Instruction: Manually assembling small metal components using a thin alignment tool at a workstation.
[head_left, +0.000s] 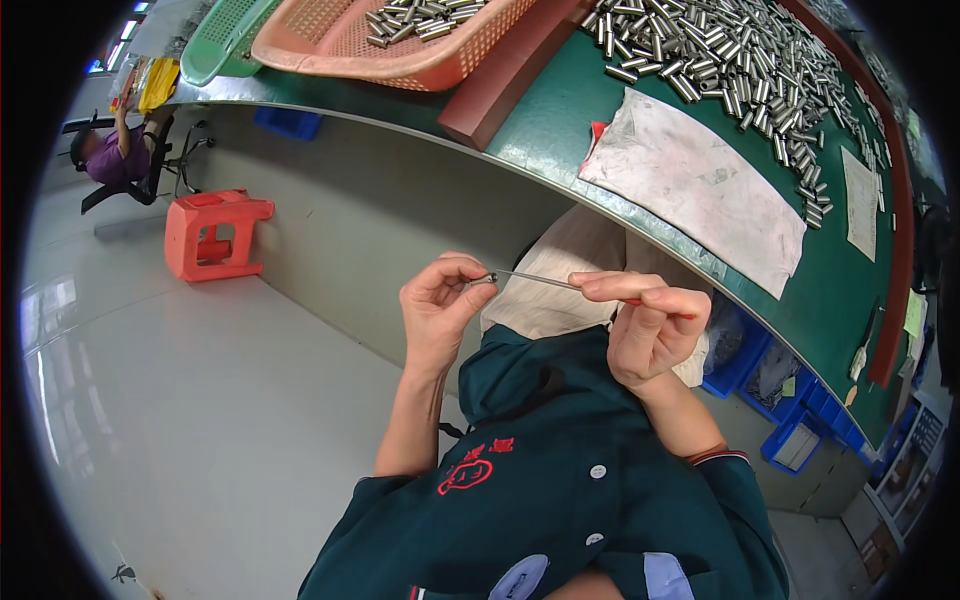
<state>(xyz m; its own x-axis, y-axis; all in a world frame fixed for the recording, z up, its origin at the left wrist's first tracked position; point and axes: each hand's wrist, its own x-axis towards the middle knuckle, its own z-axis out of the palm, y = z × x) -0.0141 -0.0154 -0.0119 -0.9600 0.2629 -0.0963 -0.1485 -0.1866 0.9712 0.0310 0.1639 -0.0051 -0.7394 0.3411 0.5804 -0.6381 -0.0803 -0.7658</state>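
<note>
Above my lap, my left hand (438, 303) pinches a small metal piece (487, 279) between thumb and fingertips; most of it is hidden by the fingers. My right hand (657, 325) grips a thin metal rod tool (543, 279) with a red handle, its fingers laid along it. The tool's tip points left and reaches the end of the metal piece; whether it is inside, I cannot tell. On the green table (545, 115) in front, a large heap of short shiny metal tubes (725, 60) lies loose. A stained white cloth (690, 175) rests at the table's near edge.
A pink plastic basket (400, 68) with more metal tubes and a green basket (215, 45) stand at the far left. A dark red bar (490, 105) lies beside them. Blue bins (795, 440) sit under the table; a red stool (215, 235) and a seated person (115, 155) are left.
</note>
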